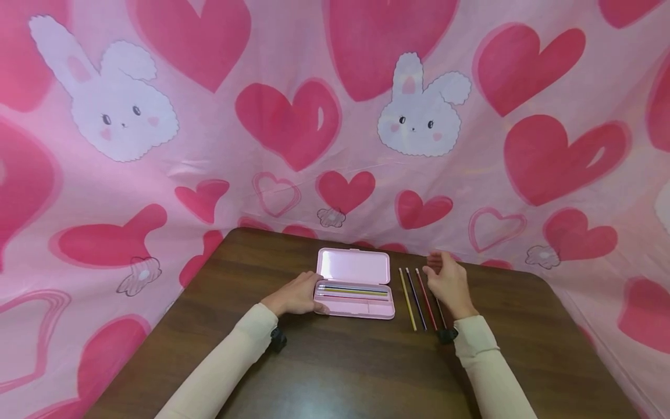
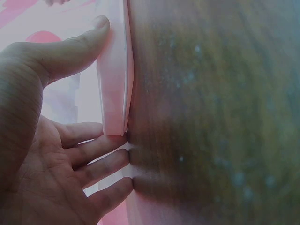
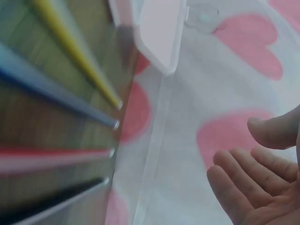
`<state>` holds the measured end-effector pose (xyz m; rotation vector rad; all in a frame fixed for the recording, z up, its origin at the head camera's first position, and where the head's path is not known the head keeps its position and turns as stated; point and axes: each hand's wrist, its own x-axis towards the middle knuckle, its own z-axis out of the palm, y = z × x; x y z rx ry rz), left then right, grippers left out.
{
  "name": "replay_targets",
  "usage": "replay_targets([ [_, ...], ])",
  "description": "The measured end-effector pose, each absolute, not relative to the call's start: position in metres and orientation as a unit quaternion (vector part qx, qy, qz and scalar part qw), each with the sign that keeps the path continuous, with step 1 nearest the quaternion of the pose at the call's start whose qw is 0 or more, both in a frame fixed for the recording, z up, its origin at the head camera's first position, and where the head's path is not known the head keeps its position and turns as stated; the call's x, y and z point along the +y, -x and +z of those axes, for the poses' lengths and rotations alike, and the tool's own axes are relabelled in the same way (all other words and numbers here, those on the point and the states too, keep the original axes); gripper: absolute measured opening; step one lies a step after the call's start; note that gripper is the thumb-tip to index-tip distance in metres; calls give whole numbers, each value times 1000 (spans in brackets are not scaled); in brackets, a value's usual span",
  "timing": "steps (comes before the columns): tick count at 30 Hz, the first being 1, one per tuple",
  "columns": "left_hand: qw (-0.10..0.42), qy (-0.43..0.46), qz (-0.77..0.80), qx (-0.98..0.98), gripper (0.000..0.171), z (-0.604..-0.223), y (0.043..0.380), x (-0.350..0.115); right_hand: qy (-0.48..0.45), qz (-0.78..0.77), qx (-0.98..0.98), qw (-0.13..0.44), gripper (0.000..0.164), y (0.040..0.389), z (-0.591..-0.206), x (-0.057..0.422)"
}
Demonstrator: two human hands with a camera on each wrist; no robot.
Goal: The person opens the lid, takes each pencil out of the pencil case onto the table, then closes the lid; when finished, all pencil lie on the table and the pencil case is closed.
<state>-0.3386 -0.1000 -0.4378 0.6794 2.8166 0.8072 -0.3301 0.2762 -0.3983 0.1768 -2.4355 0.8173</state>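
Note:
A pink pencil case (image 1: 345, 306) lies with its lid (image 1: 353, 266) tipped back. Several pencils (image 1: 353, 290) rest lengthwise in its rear compartment. My left hand (image 1: 297, 294) holds the case's left end, thumb on the front side (image 2: 115, 84) and fingers spread around the end, tips down at the table. To the right of the case, a yellow pencil (image 1: 407, 299), a dark blue pencil (image 1: 416, 299), a red pencil (image 1: 426, 299) and a black pencil (image 1: 441, 308) lie side by side. Above the black one my right hand (image 1: 449, 285) is raised, holding nothing, fingers loosely bent.
The brown wooden table (image 1: 335, 372) stands against a pink cloth (image 1: 293, 192) with hearts and rabbits. The front compartment of the case has a small divider near its right end. A dark wrist camera (image 1: 278, 338) sits at the left cuff.

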Motion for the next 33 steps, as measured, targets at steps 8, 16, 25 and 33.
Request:
replay_targets([
  [8, 69, -228, 266, 934, 84, -437, 339, -100, -136, 295, -908, 264, 33, 337, -396, 229],
  [16, 69, -231, 273, 931, 84, -434, 338, -100, -231, 256, -913, 219, 38, 337, -408, 179],
  [25, 80, -222, 274, 932, 86, -439, 335, -100, -266, 227, -932, 102, 29, 331, -431, 161],
  [33, 66, -234, 273, 931, 84, -436, 338, -101, -264, 227, -935, 71, 25, 334, -435, 164],
])
